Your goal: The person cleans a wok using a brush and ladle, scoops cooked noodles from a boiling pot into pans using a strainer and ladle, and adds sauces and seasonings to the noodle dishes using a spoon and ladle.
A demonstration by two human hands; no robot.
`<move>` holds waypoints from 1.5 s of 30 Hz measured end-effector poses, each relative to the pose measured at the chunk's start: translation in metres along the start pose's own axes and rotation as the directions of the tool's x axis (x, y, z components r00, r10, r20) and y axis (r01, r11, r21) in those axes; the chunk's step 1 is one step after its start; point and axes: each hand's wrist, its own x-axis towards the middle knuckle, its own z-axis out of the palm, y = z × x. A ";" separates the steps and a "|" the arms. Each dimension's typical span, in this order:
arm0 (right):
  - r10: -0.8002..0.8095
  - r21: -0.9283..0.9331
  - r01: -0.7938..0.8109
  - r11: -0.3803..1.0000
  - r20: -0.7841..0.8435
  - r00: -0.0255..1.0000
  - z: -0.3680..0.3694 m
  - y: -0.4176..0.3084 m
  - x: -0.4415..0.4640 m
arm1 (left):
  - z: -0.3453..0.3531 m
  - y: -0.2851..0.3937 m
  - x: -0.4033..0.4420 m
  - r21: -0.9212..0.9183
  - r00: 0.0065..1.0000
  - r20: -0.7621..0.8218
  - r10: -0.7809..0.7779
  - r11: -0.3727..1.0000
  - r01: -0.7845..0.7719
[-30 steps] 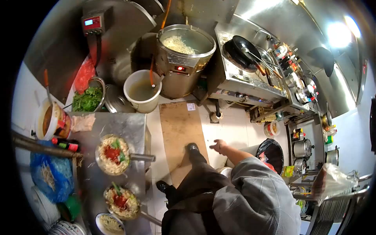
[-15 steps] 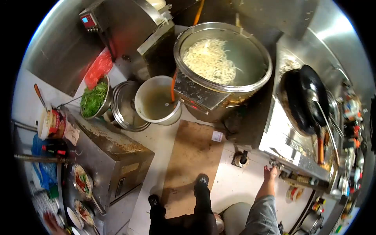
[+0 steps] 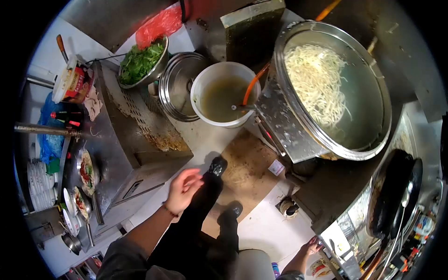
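Note:
My left hand is in front of my legs, holding nothing, its fingers loosely bent and apart. My right hand is at the front edge of the stove, its fingers curled round what looks like a knob, mostly hidden by them. At the upper right, pale noodles lie in cloudy water in a large round steel boiler. Two black woks rest on the stove, with a long-handled ladle across them.
A white bucket of murky liquid stands beside a steel pot lid and a bowl of leafy greens. Bowls of food and stacked plates are at the left counter. Brown cardboard covers the floor.
The view has turned, so the boiler and stove appear further right. My left hand has moved from the far-left dishes to in front of my legs. My right hand stays at the stove front.

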 end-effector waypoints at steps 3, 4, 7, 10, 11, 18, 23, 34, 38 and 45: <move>0.207 -0.302 -0.205 0.931 -0.028 0.978 0.011 0.021 -0.061 | 0.015 -0.037 0.090 -0.149 0.982 0.030 -0.187 0.970 0.189; 0.387 -0.295 -0.360 0.885 0.038 0.921 -0.003 0.063 -0.073 | 0.022 -0.054 0.123 -0.169 0.978 0.002 -0.210 0.963 0.208; 0.534 -0.820 0.133 0.556 0.475 0.699 0.132 0.076 -0.262 | 0.044 -0.135 0.248 0.076 0.978 -0.198 0.072 0.995 -0.058; 0.379 -0.368 0.765 0.529 0.909 0.174 0.314 0.076 -0.408 | 0.049 -0.160 0.359 0.401 0.922 -0.353 0.162 0.916 -0.008; 0.293 -0.188 0.861 0.472 0.955 0.048 0.374 0.085 -0.435 | 0.047 -0.180 0.395 0.323 0.943 -0.333 0.016 0.941 0.099; 0.687 0.149 0.765 -0.627 0.569 0.452 0.637 0.185 -0.435 | 0.047 -0.109 0.476 0.610 0.892 0.241 -0.383 0.774 0.167; 0.972 -0.793 0.601 -0.102 0.048 0.229 0.564 0.272 -0.372 | 0.016 -0.203 0.517 0.862 0.810 0.367 -0.457 0.495 -0.112; 0.834 -0.917 0.398 -0.026 0.200 0.515 0.375 0.139 -0.497 | -0.084 0.005 0.429 0.884 0.785 0.408 -0.466 0.419 -0.210; 0.800 -0.804 0.589 -0.078 0.302 0.518 0.381 -0.025 -0.516 | -0.102 0.042 0.428 0.895 0.826 0.406 -0.390 0.354 -0.273; 0.713 -0.451 0.890 0.068 0.646 0.274 0.290 -0.220 -0.486 | -0.146 0.150 0.410 0.773 0.751 0.398 -0.527 0.634 0.035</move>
